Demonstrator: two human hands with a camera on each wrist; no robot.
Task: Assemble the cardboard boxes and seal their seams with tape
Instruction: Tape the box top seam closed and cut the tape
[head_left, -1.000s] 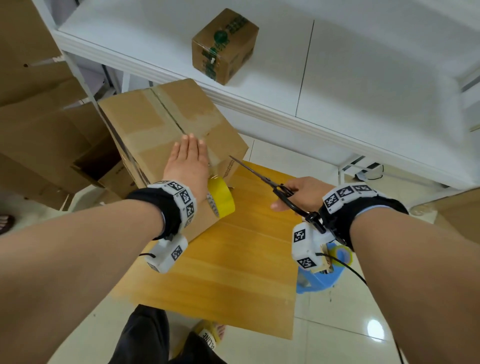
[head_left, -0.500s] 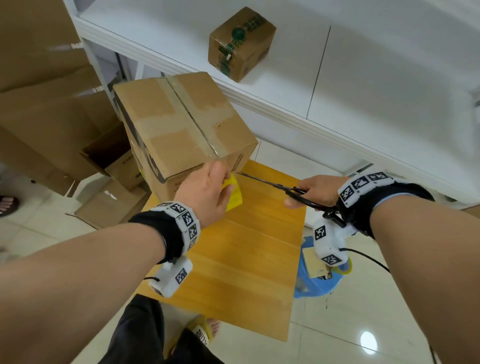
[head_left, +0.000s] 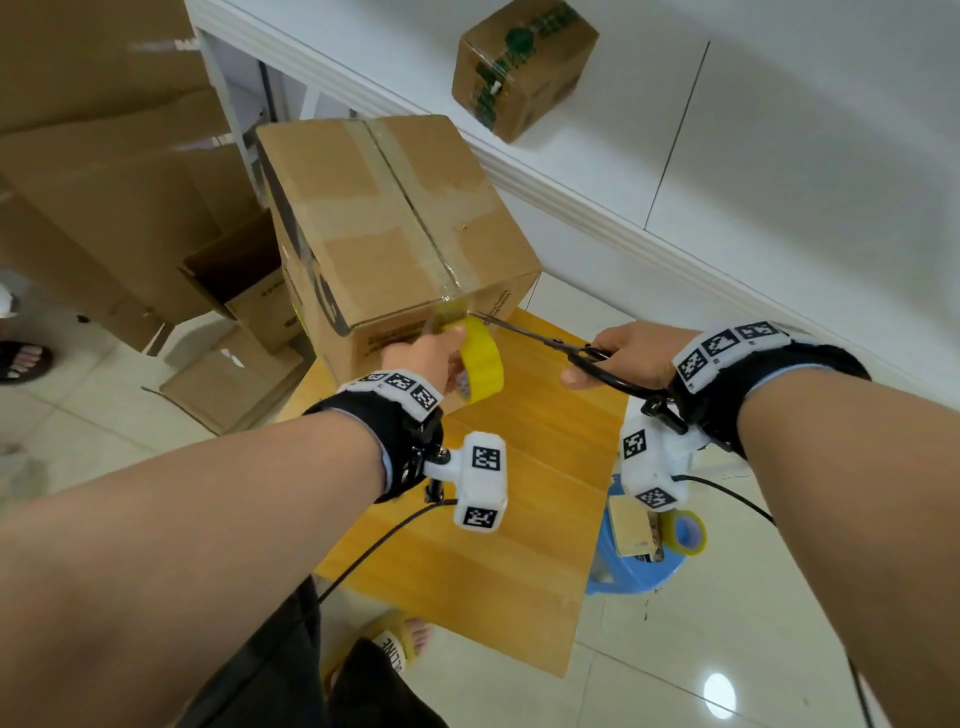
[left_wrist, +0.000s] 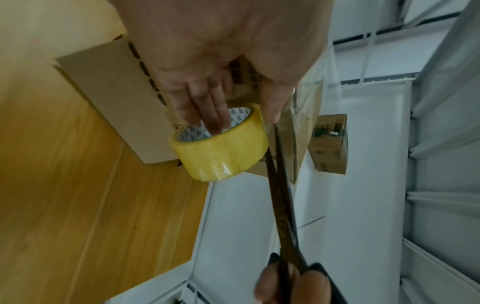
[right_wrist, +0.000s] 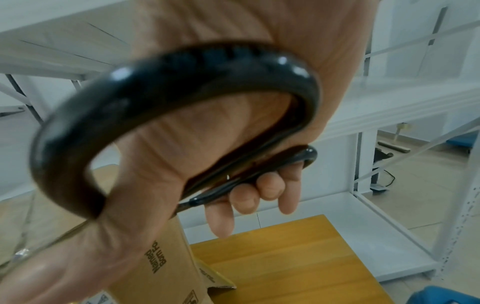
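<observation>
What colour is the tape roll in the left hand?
Translucent yellow tape roll, white patterned core; clearest in the left wrist view.

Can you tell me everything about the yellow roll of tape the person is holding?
The tape roll is a wide ring of shiny, see-through yellow tape on a white core with grey triangles. The left hand holds it, fingers inside the core, beside the cardboard box. A clear strip runs from it up to the box's taped seam, and the scissors blades meet that strip.

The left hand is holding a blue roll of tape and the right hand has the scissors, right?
Not quite: the roll of tape in the left hand is yellow, as the left wrist view shows. The right hand does hold the scissors.
</observation>
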